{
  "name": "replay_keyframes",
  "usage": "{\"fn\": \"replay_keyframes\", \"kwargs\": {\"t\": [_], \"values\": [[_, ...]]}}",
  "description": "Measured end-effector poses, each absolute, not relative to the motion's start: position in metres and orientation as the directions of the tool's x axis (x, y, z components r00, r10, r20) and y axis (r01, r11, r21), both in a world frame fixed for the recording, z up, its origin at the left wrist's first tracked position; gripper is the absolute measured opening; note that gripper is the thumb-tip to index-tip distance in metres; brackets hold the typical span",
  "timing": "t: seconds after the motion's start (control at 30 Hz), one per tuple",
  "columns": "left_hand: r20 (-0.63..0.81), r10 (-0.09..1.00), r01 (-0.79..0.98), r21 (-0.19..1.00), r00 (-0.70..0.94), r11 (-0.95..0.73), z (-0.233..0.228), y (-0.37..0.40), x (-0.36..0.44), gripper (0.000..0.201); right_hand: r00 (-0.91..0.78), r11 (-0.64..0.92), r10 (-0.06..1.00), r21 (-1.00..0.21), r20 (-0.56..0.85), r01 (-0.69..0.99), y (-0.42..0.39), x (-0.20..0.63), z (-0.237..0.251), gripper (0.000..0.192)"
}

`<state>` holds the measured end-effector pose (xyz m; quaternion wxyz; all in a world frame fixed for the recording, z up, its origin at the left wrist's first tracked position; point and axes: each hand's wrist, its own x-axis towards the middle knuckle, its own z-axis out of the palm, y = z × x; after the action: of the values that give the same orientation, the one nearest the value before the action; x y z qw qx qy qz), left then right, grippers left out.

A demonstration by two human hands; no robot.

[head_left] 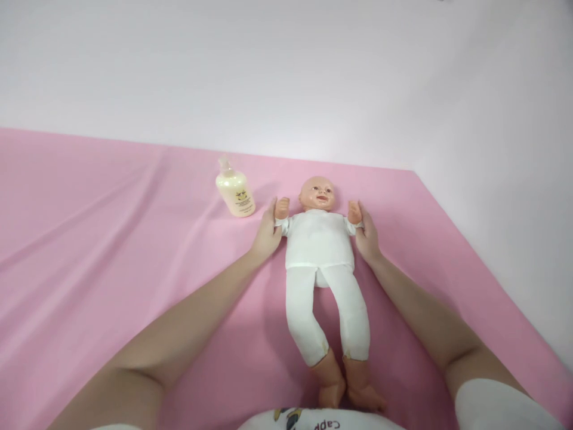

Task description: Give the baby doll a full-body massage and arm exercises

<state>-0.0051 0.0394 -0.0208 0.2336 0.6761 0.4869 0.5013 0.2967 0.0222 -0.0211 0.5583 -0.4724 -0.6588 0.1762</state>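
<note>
A baby doll [320, 245] in a white suit lies on its back on a pink sheet [111, 239], head toward the wall and bare feet toward me. My left hand [267, 234] holds the doll's arm on the left side, just below its small hand. On the other side, my right hand [367, 234] grips the doll's other arm the same way. Both doll arms are raised beside its head.
A cream lotion bottle [235, 191] with a pump top lies tilted on the sheet, left of the doll's head. A white wall [286, 71] runs behind the sheet and along its right edge. White printed fabric [313, 420] shows at the bottom edge.
</note>
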Motion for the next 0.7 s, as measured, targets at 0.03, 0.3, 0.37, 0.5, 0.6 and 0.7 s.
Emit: {"fn": "replay_keyframes", "kwargs": {"t": [0.03,0.3,0.37,0.5,0.6,0.7], "values": [[0.442,0.893,0.493,0.76,0.087,-0.424,-0.0217,0.0391,-0.0056,0.074,0.016,0.501,0.82,-0.73,0.573,0.464,0.0237,0.2979,-0.0238,0.062],[0.371,0.891,0.68,0.585,0.26,-0.442,-0.0194,0.0325,-0.0008,0.072,-0.17,0.546,0.812,-0.623,0.559,0.561,0.0253,0.2975,-0.0261,0.075],[0.37,0.888,0.672,0.587,0.273,-0.451,-0.0185,0.0331,-0.0011,0.071,-0.168,0.542,0.815,-0.626,0.554,0.561,0.0251,0.297,-0.0255,0.076],[0.378,0.881,0.633,0.617,0.284,-0.468,-0.0177,0.0348,-0.0036,0.07,-0.151,0.53,0.823,-0.647,0.547,0.548,0.0259,0.2964,-0.0268,0.075],[0.396,0.883,0.587,0.662,0.253,-0.465,-0.0171,0.0343,-0.0038,0.064,-0.109,0.515,0.83,-0.677,0.547,0.526,0.0266,0.296,-0.0287,0.074],[0.42,0.887,0.489,0.743,0.19,-0.457,-0.0188,0.0348,-0.0028,0.06,-0.03,0.462,0.859,-0.748,0.511,0.477,0.0273,0.2956,-0.0297,0.068]]}}
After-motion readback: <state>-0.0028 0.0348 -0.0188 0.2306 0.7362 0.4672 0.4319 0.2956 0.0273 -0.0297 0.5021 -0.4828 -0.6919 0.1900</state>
